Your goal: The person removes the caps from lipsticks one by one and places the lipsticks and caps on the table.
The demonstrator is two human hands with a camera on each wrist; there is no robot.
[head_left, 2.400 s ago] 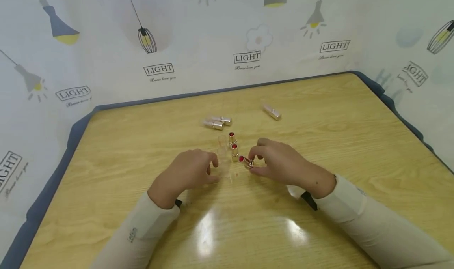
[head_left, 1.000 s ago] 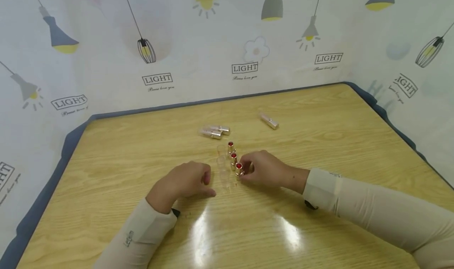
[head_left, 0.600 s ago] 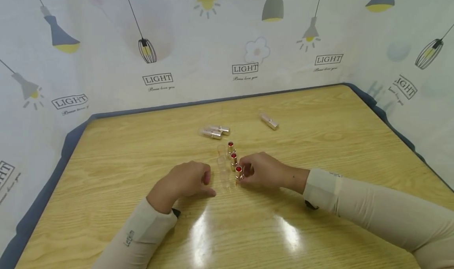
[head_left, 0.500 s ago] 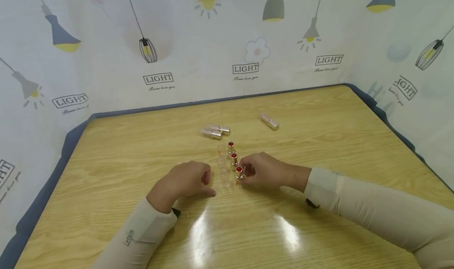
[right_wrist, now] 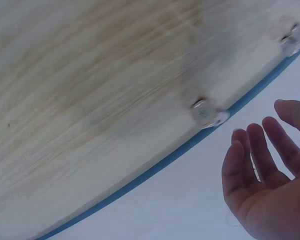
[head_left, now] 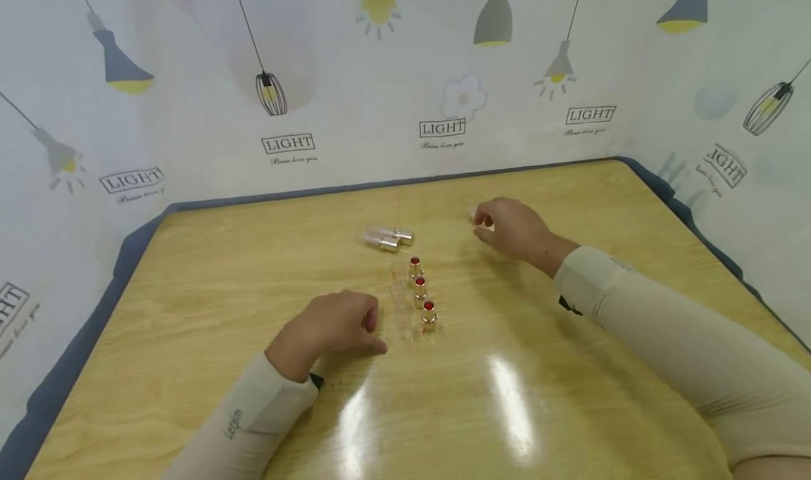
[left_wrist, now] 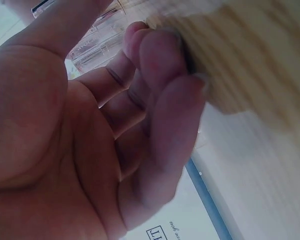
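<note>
My right hand (head_left: 516, 230) reaches over the back right of the table, fingers loosely bent. Just beyond its fingertips lies a capped lipstick (head_left: 472, 213), mostly hidden by the hand in the head view. In the right wrist view this lipstick (right_wrist: 205, 113) lies apart from the fingers, which hold nothing. My left hand (head_left: 332, 325) rests on the table, loosely curled and holding nothing. Beside it stand clear lipstick caps (head_left: 400, 311). To their right, three uncapped lipsticks with red tips stand upright in a row: a front one (head_left: 429, 317), a middle one (head_left: 421, 293) and a back one (head_left: 415, 269).
Two capped lipsticks (head_left: 389, 243) lie side by side behind the upright row. The wooden table (head_left: 253, 248) ends at a blue edge (head_left: 317, 191) against a white curtain (head_left: 355, 114) printed with lamps.
My right hand has let go of the front lipstick, which stands upright now, and has moved away to the lipstick at the back right. The left hand has stayed put.
</note>
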